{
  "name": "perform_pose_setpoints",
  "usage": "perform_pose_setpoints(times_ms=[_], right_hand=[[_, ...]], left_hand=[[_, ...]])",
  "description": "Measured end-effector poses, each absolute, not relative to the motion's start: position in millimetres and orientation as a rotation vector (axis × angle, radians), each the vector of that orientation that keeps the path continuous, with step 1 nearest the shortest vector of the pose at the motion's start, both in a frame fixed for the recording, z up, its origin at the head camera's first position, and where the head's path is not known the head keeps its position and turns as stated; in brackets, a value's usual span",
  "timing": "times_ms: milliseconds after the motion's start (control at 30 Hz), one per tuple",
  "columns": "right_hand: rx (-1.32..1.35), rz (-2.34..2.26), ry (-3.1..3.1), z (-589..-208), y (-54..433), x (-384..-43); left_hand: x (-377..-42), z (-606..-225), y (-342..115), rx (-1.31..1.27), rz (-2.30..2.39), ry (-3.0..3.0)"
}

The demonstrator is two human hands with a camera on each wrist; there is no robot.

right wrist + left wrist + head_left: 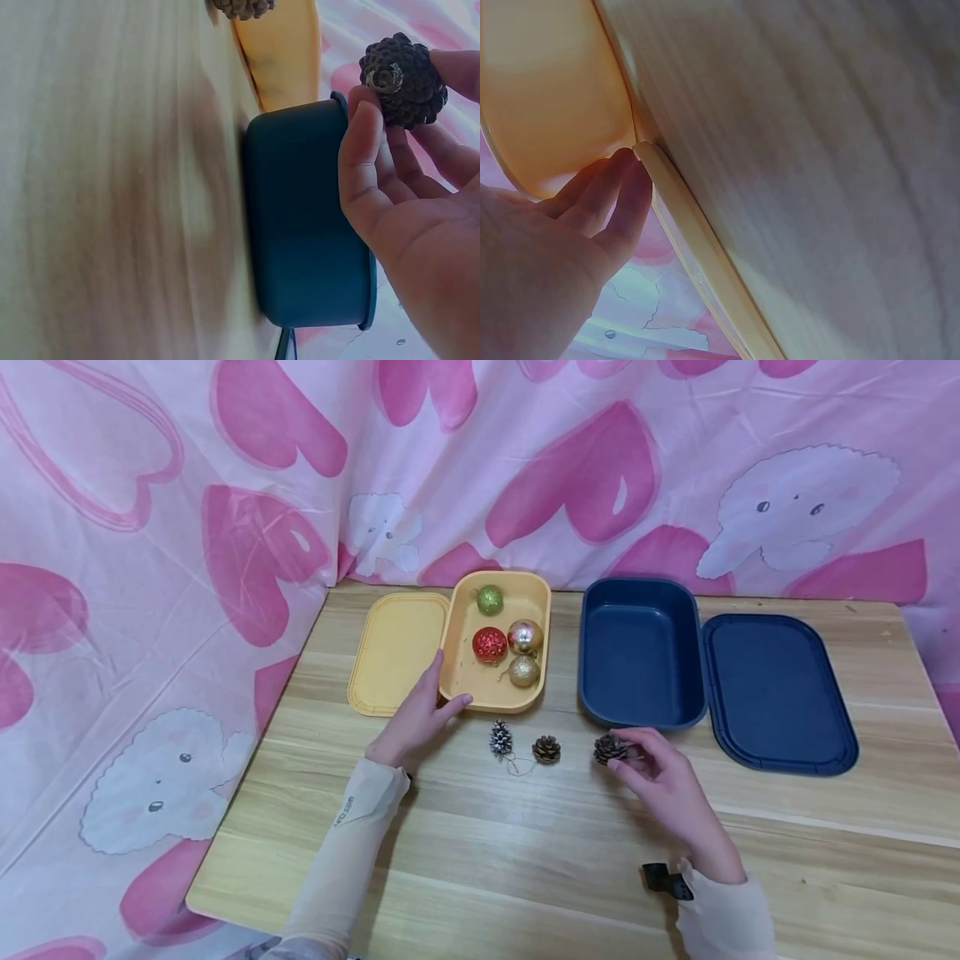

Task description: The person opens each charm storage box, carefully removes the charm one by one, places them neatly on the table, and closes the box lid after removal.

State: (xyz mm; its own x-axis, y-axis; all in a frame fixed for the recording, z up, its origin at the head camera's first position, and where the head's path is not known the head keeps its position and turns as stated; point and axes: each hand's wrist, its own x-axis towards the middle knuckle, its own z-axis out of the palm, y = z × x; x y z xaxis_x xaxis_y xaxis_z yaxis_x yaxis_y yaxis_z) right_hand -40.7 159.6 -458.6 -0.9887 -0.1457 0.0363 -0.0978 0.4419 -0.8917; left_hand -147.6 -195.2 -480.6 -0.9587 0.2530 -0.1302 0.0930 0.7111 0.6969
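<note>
My left hand [415, 717] rests against the near left corner of a yellow plastic box [474, 697], fingers along its left side and thumb by the front wall. In the left wrist view, the fingertips touch between the box and the lid's edge. Inside the box lie green [490, 600], red [490, 645], shiny pinkish-gold [524, 636] and glittery gold [523, 672] baubles. My right hand [670, 783] pinches a brown pine cone [403, 81] between thumb and fingers, just in front of a dark blue box [642, 652]. The blue box holds nothing.
Left of it on the wooden table [510, 877] lie a frosted pine cone [500, 739] with a string loop and a brown pine cone [546, 749]. A yellow lid [397, 652] and a blue lid [780, 693] flank the boxes. A pink curtain [540, 460] hangs behind.
</note>
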Motion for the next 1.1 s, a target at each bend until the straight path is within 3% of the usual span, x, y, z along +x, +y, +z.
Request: perform_pose_setpoints(times_ms=[1100], right_hand=[[0.025,-1.323,2.618,-473.9,143.2,-47.8]], left_hand=[[-148.5,-481.2,-195.1,0.262,1.093,2.694]])
